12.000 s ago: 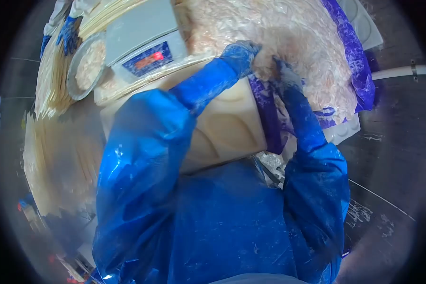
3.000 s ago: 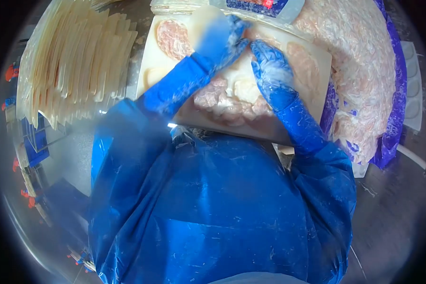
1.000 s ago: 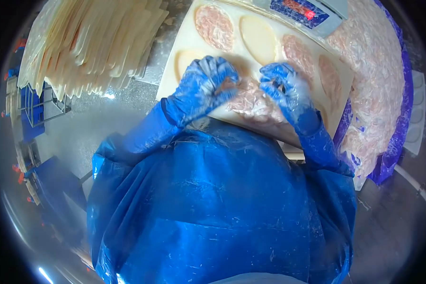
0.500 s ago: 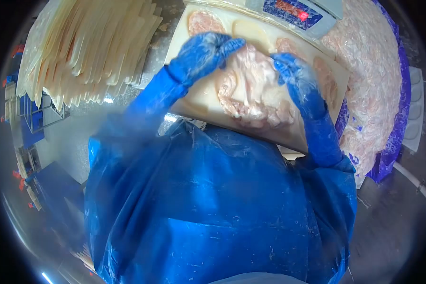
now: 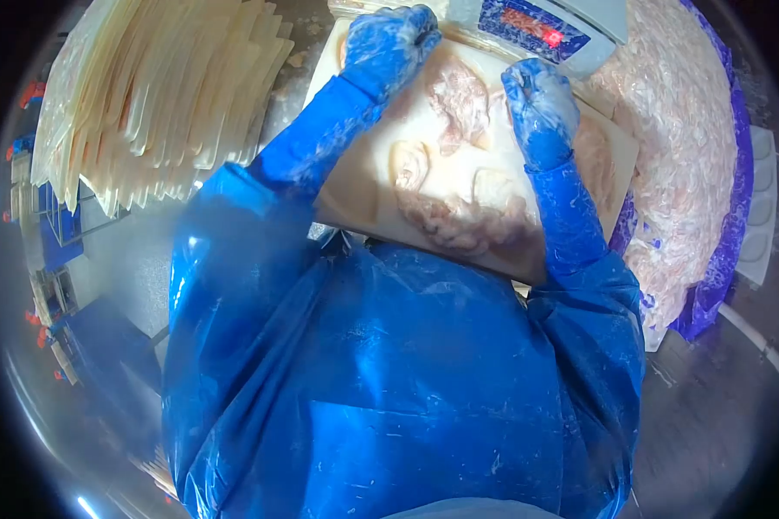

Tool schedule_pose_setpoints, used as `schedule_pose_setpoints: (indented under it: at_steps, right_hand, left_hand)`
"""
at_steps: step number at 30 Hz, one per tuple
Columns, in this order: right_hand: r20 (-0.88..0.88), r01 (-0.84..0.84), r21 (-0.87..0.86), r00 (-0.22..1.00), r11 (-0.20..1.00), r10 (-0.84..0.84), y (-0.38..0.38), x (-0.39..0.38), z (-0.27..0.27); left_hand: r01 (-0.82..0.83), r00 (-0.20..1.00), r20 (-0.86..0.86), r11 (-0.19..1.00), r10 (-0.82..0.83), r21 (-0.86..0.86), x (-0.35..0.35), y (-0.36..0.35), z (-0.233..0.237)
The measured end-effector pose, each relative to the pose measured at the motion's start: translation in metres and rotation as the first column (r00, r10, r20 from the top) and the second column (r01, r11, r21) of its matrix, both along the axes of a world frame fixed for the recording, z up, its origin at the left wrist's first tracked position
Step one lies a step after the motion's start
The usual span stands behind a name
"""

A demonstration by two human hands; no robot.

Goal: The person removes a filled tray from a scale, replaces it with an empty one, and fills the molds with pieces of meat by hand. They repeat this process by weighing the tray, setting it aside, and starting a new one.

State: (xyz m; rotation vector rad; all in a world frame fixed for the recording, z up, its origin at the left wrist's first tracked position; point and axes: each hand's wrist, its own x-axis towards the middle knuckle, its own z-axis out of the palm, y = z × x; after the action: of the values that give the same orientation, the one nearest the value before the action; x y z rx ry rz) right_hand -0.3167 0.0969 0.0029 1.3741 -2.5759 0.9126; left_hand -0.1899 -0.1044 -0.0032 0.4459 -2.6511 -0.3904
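Note:
A white board with oval hollows (image 5: 504, 145) lies in front of me. My left hand (image 5: 394, 41), in a wet blue glove, is closed above its far left edge. My right hand (image 5: 541, 102), also gloved, is closed over the far right part of the board. Whatever the fingers of either hand hold is hidden. Between and below the hands, a pale pink piece of raw meat (image 5: 460, 102) rests on the board. A lumpy, curved strip of meat (image 5: 467, 227) lies along the near side.
At the left stands a thick stack of off-white boards (image 5: 164, 86). A device with a lit red display (image 5: 532, 24) is behind the board. To the right, a large heap of raw meat (image 5: 679, 147) lies on purple plastic (image 5: 737, 156), with a white hollowed tray (image 5: 757, 208) beyond it.
Both hands have moved farther away from my body, the left one most. The stretched pale sheet of meat between them no longer shows there, and the board beneath is uncovered.

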Motion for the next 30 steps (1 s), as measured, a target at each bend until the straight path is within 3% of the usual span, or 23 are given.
schedule_pose_setpoints:
  at_steps: [2, 3, 4, 5, 6, 8, 9, 10, 12, 13, 14, 16, 18, 20, 21, 22, 23, 24, 25, 26, 27, 28, 30]
  right_hand:
    - [-0.016, -0.112, -0.161, 0.994, 0.981, 0.111, -0.004, -0.007, -0.001]
    - [-0.012, -0.111, -0.161, 0.994, 0.981, 0.111, -0.010, -0.010, -0.011]
    - [0.292, -0.075, -0.331, 0.940, 0.941, 0.178, -0.019, -0.014, -0.027]
    - [0.548, 0.016, -0.474, 0.788, 0.881, 0.281, -0.024, -0.014, -0.033]
    - [0.548, 0.017, -0.478, 0.787, 0.878, 0.283, -0.023, -0.017, -0.034]
    - [0.639, 0.179, -0.725, 0.537, 0.665, 0.551, -0.016, -0.022, -0.024]
    - [0.521, 0.104, -0.533, 0.822, 0.840, 0.229, -0.010, -0.024, -0.014]
    - [0.519, 0.095, -0.531, 0.822, 0.842, 0.235, -0.008, -0.022, -0.006]
    - [0.628, 0.210, -0.744, 0.545, 0.635, 0.555, -0.004, -0.014, 0.007]
    - [0.533, 0.140, -0.800, 0.610, 0.583, 0.586, -0.005, -0.007, 0.017]
    - [0.535, 0.139, -0.799, 0.609, 0.585, 0.585, -0.003, -0.002, 0.031]
    - [0.487, 0.107, -0.732, 0.773, 0.673, 0.407, 0.006, 0.009, 0.059]
    - [0.578, 0.159, -0.693, 0.706, 0.704, 0.409, 0.015, 0.016, 0.051]
    - [0.612, -0.234, -0.377, 0.664, 0.896, 0.431, 0.025, 0.024, 0.019]
    - [0.280, -0.310, -0.111, 0.902, 0.944, 0.329, 0.027, 0.028, 0.018]
    - [-0.131, -0.251, 0.169, 0.953, 0.953, 0.274, 0.023, 0.041, 0.024]
    - [-0.134, -0.254, 0.170, 0.951, 0.952, 0.278, 0.016, 0.055, 0.018]
    - [0.515, -0.194, -0.032, 0.838, 0.981, 0.182, 0.010, 0.072, 0.003]
    - [0.936, -0.008, -0.147, 0.321, 0.989, 0.142, 0.009, 0.084, -0.009]
    - [0.938, 0.005, -0.152, 0.317, 0.988, 0.142, 0.014, 0.087, -0.015]
    - [0.557, -0.180, -0.088, 0.806, 0.980, 0.198, 0.021, 0.089, -0.020]
    - [-0.042, -0.294, 0.082, 0.954, 0.952, 0.298, 0.025, 0.088, -0.022]
    - [-0.029, -0.298, 0.148, 0.952, 0.943, 0.306, 0.034, 0.082, -0.027]
  left_hand:
    - [0.210, 0.943, -0.256, 0.977, -0.213, -0.040, 0.009, 0.013, -0.004]
    - [0.361, 0.913, -0.155, 0.925, -0.377, -0.121, 0.018, 0.027, -0.002]
    - [0.381, 0.916, -0.055, 0.905, -0.397, -0.189, 0.030, 0.043, -0.008]
    - [0.381, 0.919, -0.107, 0.925, -0.380, -0.008, 0.037, 0.043, -0.018]
    - [0.376, 0.923, -0.155, 0.911, -0.352, 0.171, 0.041, 0.040, -0.027]
    - [0.349, 0.935, -0.063, 0.937, -0.348, 0.003, 0.044, 0.041, -0.009]
    - [0.324, 0.946, 0.025, 0.932, -0.325, -0.162, 0.046, 0.042, -0.002]
    - [0.316, 0.948, 0.021, 0.935, -0.317, -0.160, 0.041, 0.041, 0.000]
    - [0.407, 0.883, -0.184, 0.899, -0.432, -0.160, 0.024, 0.034, -0.004]
    - [0.425, 0.892, -0.131, 0.901, -0.433, -0.082, 0.015, 0.020, -0.024]
    - [0.339, 0.933, -0.049, 0.915, -0.357, -0.218, 0.012, 0.015, -0.019]
    - [0.321, 0.945, 0.010, 0.920, -0.327, -0.223, 0.000, 0.007, -0.014]
    - [0.337, 0.937, -0.026, 0.923, -0.347, -0.187, -0.010, 0.007, -0.019]
    - [0.354, 0.928, -0.063, 0.923, -0.366, -0.154, -0.014, 0.004, -0.017]
    - [0.352, 0.936, 0.026, 0.926, -0.352, -0.134, -0.020, 0.000, -0.011]
    - [0.346, 0.936, 0.115, 0.931, -0.334, -0.112, -0.023, 0.000, -0.005]
    - [0.315, 0.940, 0.167, 0.944, -0.298, -0.092, -0.025, 0.000, -0.001]
    - [0.314, 0.940, 0.169, 0.945, -0.295, -0.093, -0.024, 0.000, -0.003]
    - [0.362, 0.932, 0.053, 0.927, -0.358, -0.097, -0.022, 0.001, -0.008]
    - [0.414, 0.905, -0.061, 0.904, -0.422, -0.107, -0.022, 0.002, -0.009]
    - [0.502, 0.857, -0.044, 0.852, -0.513, -0.145, -0.019, 0.007, -0.011]
    - [0.502, 0.858, -0.043, 0.852, -0.513, -0.148, -0.019, 0.007, -0.011]
    - [0.466, 0.884, 0.067, 0.861, -0.463, -0.204, -0.018, 0.008, -0.013]
